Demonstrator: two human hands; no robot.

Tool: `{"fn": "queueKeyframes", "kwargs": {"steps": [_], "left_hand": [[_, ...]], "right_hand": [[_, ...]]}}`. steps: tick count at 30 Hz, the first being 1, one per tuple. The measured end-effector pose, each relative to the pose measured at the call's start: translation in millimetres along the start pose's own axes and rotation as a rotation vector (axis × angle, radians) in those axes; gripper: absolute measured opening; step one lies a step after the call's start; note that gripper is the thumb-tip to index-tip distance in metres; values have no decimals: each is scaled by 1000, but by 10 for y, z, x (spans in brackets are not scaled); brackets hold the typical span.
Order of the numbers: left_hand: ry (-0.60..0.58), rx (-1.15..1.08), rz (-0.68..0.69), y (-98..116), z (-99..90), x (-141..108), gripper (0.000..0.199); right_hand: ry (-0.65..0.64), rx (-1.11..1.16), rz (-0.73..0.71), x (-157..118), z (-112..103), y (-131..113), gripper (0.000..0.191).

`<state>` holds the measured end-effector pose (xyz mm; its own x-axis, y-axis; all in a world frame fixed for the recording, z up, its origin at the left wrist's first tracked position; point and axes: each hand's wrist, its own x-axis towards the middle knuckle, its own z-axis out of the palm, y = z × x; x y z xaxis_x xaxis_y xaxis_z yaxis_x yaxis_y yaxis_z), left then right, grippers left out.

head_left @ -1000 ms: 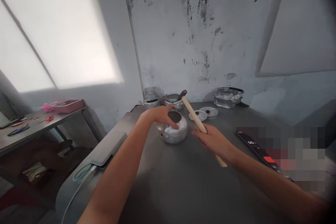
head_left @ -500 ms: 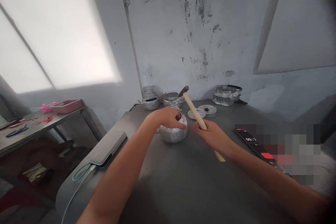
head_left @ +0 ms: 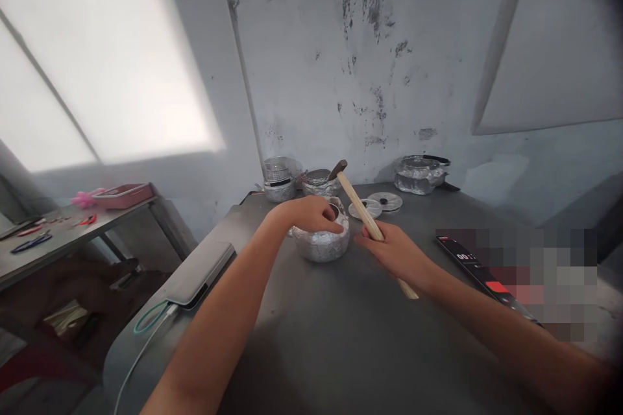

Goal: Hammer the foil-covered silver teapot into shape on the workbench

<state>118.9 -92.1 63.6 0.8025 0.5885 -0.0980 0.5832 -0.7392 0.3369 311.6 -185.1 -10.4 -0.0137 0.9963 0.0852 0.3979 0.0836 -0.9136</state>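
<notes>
A round pot [head_left: 322, 248] wrapped in crinkled silver foil stands upright on the dark grey table. My left hand [head_left: 314, 213] reaches over its top from the left, with the thumb along the near side. The fingers curl at the opening, and their tips are partly hidden. In my right hand [head_left: 389, 243] is a hammer [head_left: 359, 204], its pale wooden handle slanting up to the left and its dark head raised above the table, beyond the pot. The fingers are wrapped round the lower half of the handle, which pokes out below the hand.
Behind the pot lie two flat round lids [head_left: 384, 201]. More foil-covered pots [head_left: 419, 176] stand along the wall, one topped by a perforated metal basket [head_left: 276, 170]. A silver power bank [head_left: 202, 274] with cables lies left; a phone [head_left: 474, 275] lies right. A side table holds a pink tray [head_left: 124, 196].
The foil-wrapped pot appears very slightly shifted to the right beneath my left hand. My right hand and the hammer have hardly moved.
</notes>
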Motion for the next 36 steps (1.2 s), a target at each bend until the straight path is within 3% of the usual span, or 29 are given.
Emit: {"fn": "queueKeyframes", "kwargs": {"steps": [8, 17, 21, 25, 28, 32, 36], "left_hand": [[-57, -35, 53, -46, -2, 13, 47], [-35, -62, 104, -135, 31, 56, 45], [50, -48, 29, -147, -11, 20, 51], [297, -75, -36, -214, -98, -59, 47], [374, 73, -175, -310, -142, -101, 48], [367, 163, -363, -465, -116, -93, 65], [260, 145, -344, -576, -74, -73, 48]], "right_hand": [[1, -19, 11, 31, 9, 22, 29], [3, -30, 22, 35, 29, 34, 29], [2, -24, 6, 33, 29, 38, 30], [-6, -15, 10, 21, 24, 24, 29], [-6, -9, 9, 12, 21, 6, 31], [-5, -2, 6, -2, 23, -15, 30], [9, -3, 34, -8, 26, -30, 20]]}}
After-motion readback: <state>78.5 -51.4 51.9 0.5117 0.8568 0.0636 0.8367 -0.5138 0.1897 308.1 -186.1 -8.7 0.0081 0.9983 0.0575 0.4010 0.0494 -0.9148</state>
